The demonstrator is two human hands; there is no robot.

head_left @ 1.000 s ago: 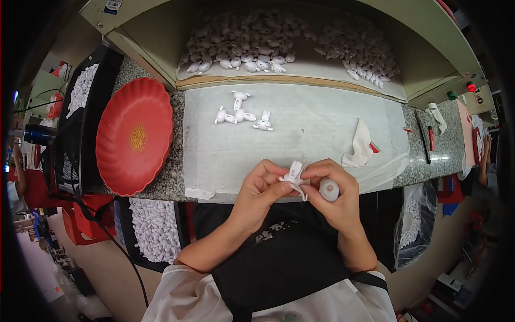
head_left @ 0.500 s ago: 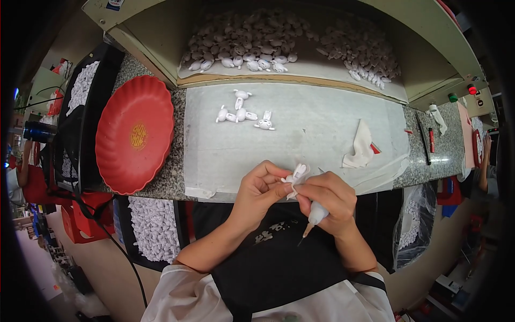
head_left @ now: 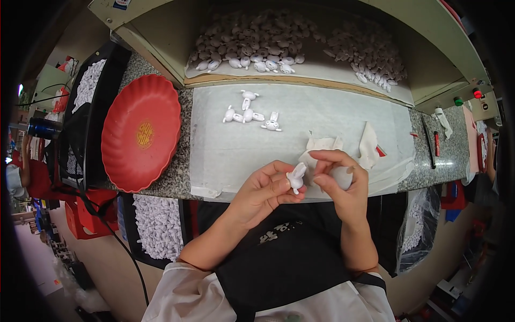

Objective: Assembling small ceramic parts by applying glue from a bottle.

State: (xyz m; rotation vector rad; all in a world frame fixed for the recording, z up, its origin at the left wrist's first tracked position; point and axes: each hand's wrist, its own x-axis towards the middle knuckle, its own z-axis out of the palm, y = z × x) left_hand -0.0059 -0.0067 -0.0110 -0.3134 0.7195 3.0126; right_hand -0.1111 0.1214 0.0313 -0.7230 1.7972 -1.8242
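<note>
Left hand (head_left: 265, 190) pinched a small white figurine (head_left: 295, 176) just above the counter's (head_left: 161, 185) near edge; right hand (head_left: 340, 180) curled shut beside it, fingertips (head_left: 317, 156) nearly touching, a pale object half-hidden in its palm. Four finished figurines (head_left: 249, 114) lay beyond.

A small label (head_left: 122, 4) with blue and white sits on the top left corner of the pale shelf frame (head_left: 161, 37) above the worktop (head_left: 429, 172); only its lower part shows at the picture's edge. A round gold emblem (head_left: 144, 134) marks the middle of the red plate (head_left: 129, 166) at the worktop's left end. Below the worktop's right end hangs a clear plastic bag (head_left: 416, 225), holding small white pieces. At the far right stands a pale control box (head_left: 485, 104) with a green button (head_left: 458, 101) and a red button (head_left: 477, 93). No screen shows.
</note>
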